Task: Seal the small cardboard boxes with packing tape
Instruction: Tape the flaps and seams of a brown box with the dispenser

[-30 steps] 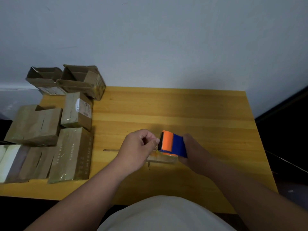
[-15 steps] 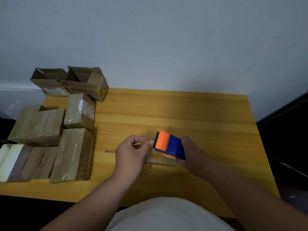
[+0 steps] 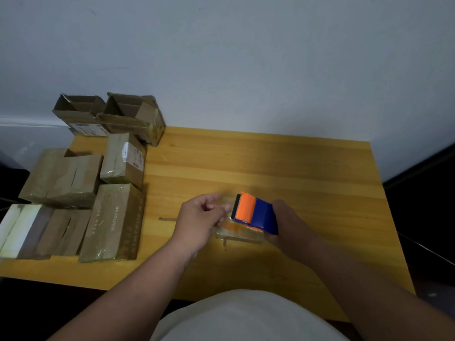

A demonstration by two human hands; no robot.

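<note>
Head view: taping in progress.
Right hand [image 3: 290,223]: grips orange-and-blue plastic tape dispenser [image 3: 254,212], steadying it.
Left hand [image 3: 199,217]: pinches clear tape end, pulling length over yellow wooden surface [image 3: 295,168].

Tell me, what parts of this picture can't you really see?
- Head view: the small box under the tape dispenser is mostly covered by the dispenser and the right hand.
- The clear tape at the left hand is blurred; where its end lies is unclear.
- The label on one sealed box is too small to read.
- The pale box is cut off by the left edge.
</note>
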